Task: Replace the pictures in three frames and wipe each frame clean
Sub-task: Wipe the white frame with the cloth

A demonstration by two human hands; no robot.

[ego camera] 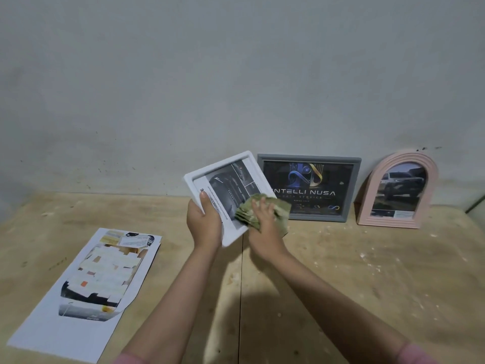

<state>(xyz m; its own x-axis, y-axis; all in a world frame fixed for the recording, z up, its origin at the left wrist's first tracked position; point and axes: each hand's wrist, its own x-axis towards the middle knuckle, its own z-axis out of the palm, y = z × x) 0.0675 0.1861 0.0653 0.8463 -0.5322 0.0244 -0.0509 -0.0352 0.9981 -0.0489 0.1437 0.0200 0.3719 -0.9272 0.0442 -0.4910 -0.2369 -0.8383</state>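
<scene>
My left hand (204, 224) grips the lower left edge of a white picture frame (221, 165), held tilted above the table with a dark car print inside. My right hand (263, 219) holds a crumpled green cloth (280, 206) pressed against the frame's lower right corner. A grey frame (354, 185) with a dark logo picture leans on the wall behind. To its right stands a pink arched frame (432, 179) showing a car photo.
Loose printed paper sheets (86, 282) lie flat on the left of the wooden table (367, 279). A seam runs down the tabletop near the middle. White specks dot the right side. A grey wall (236, 74) rises right behind the frames.
</scene>
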